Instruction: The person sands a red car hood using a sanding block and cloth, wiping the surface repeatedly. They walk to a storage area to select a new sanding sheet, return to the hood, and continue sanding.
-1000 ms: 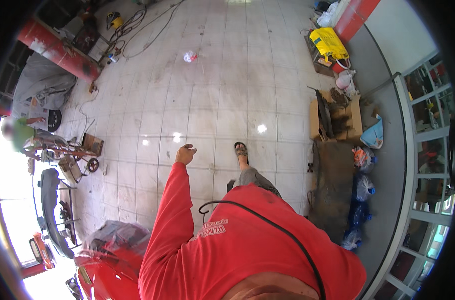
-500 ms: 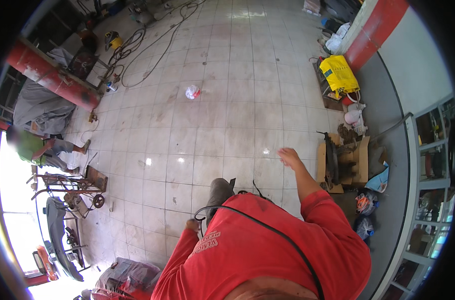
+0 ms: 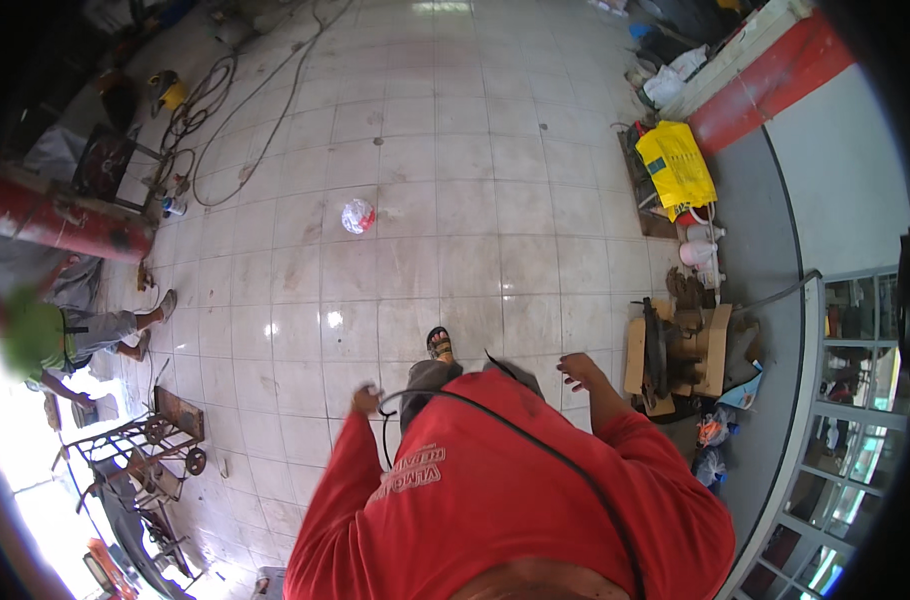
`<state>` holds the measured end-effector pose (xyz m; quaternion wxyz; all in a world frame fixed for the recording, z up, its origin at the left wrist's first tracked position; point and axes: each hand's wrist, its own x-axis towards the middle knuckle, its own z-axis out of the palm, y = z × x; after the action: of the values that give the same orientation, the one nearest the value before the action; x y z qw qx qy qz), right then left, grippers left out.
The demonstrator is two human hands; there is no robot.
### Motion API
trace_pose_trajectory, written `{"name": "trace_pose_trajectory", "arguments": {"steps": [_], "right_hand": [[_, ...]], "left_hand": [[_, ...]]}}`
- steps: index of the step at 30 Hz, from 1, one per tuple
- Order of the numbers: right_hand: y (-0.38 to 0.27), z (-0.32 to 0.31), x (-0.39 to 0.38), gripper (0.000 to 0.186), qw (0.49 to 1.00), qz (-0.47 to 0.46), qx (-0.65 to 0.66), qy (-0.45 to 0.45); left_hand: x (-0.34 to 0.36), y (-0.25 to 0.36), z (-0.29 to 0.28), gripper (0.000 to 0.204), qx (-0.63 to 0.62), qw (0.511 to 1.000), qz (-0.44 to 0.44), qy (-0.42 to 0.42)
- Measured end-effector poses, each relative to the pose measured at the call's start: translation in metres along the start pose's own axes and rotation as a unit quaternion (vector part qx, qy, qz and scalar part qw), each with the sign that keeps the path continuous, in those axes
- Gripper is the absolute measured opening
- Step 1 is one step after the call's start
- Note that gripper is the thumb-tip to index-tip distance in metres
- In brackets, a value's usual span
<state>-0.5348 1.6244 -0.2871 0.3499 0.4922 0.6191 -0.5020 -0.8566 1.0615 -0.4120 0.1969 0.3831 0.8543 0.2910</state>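
Observation:
My left hand hangs at the left of my body, beside the loop of a black cable that runs down across my red shirt. Its fingers are small and blurred, so I cannot make out whether they hold the cable or anything else. Out to the right, my right hand is open, the fingers loosely apart with nothing in them. One sandalled foot shows ahead of me on the tiled floor. Farther ahead lies a crumpled white and red bundle, apart from both hands.
An opened cardboard box with dark parts stands at the right, near plastic bottles and a yellow bag. At the left are a hand cart and another person. Hoses trail over the floor at the far left.
The view has shifted forward over the floor, and the bundle sits lower and farther left. My right hand has come down and back; my left hand has swung forward. A sandalled foot has come into view.

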Motion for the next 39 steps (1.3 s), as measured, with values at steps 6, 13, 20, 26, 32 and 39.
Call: {"name": "trace_pose_trajectory", "arguments": {"steps": [6, 13, 20, 26, 32, 39], "right_hand": [[-0.018, 0.012, -0.022, 0.049, 0.95, 0.121, 0.289, 0.008], [-0.031, -0.001, 0.098, 0.044, 0.946, 0.124, 0.264, -0.143], [-0.302, -0.202, 0.199, 0.054, 0.95, 0.109, 0.292, -0.033], [-0.615, -0.366, 0.201, 0.067, 0.975, -0.129, 0.17, 0.062], [-0.771, -0.401, 0.254, 0.063, 0.944, -0.237, 0.224, 0.054], [-0.692, -0.364, 0.35, 0.055, 0.977, -0.009, 0.209, -0.046]], "left_hand": [[0.3, -0.018, -0.166, 0.055, 0.054, 0.978, -0.198, 0.045], [0.504, 0.039, -0.216, 0.049, -0.164, 0.963, -0.204, 0.062], [0.49, -0.015, -0.147, 0.067, -0.21, 0.856, -0.441, -0.169], [0.541, 0.03, -0.186, 0.038, -0.18, 0.835, -0.492, -0.167], [0.69, -0.069, -0.213, 0.043, -0.105, 0.886, -0.428, -0.146], [0.948, -0.107, -0.334, 0.03, -0.103, 0.934, -0.336, -0.063]]}}
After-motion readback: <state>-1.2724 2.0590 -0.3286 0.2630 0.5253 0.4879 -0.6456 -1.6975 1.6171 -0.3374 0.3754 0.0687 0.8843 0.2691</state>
